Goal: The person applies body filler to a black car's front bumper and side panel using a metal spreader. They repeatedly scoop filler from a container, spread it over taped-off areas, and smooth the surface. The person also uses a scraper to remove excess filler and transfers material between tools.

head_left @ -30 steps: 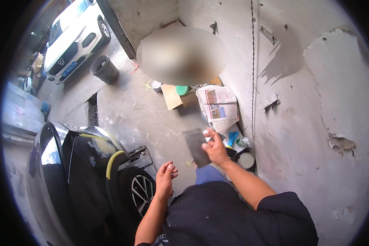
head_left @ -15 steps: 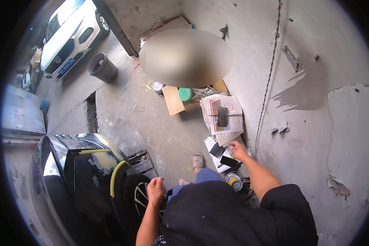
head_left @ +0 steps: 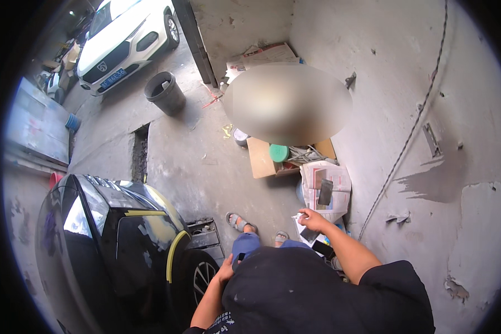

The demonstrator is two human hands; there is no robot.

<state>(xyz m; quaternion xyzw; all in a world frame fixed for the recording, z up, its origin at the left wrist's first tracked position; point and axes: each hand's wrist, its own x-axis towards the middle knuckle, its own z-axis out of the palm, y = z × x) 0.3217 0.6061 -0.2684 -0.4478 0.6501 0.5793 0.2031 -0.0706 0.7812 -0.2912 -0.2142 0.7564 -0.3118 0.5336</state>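
Observation:
My right hand [head_left: 314, 221] reaches over the papers beside the wall, its fingers curled together. Anything inside its grip is too small to make out. Beneath and beside it lie a dark flat sheet [head_left: 309, 234] and a black rectangular piece [head_left: 323, 248], on white paper. My left hand [head_left: 226, 270] is low at my left thigh, fingers together against the blue trousers [head_left: 245, 243]. A small black thing [head_left: 241, 256] shows at its fingertips; its kind is unclear. Just beyond the right hand, a dark grey rectangular piece [head_left: 325, 192] rests on printed newspaper [head_left: 339, 177].
A black car [head_left: 145, 239] with yellow tape and pale filler patches stands close on my left. Ahead are a cardboard box [head_left: 261, 158] with a green-lidded tub [head_left: 279, 152], a dark bucket [head_left: 166, 94] and a floor channel [head_left: 141, 150]. The wall [head_left: 384, 111] rises on my right.
My view has shifted and my feet have moved. My left hand has gone from beside the car wheel to my thigh. My right hand is now further forward over the papers, nearer the newspaper.

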